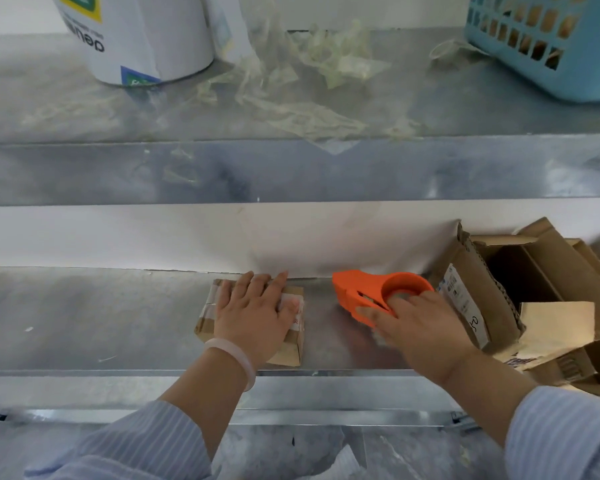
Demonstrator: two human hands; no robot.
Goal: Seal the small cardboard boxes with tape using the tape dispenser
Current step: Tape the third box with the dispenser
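Note:
A small cardboard box [293,344] with tape strips on it lies on the lower metal shelf [101,317]. My left hand [257,313] rests flat on top of it, fingers straight and spread toward the back wall. To its right, my right hand [420,327] grips the orange tape dispenser [364,289], fingers curled through its round body. The dispenser's pointed end faces left, apart from the box. A pale bracelet circles my left wrist.
Open and flattened cardboard boxes [520,289] pile up at the shelf's right end. On the upper shelf stand a white bucket [142,36], crumpled tape scraps [312,84] and a blue plastic basket [548,39].

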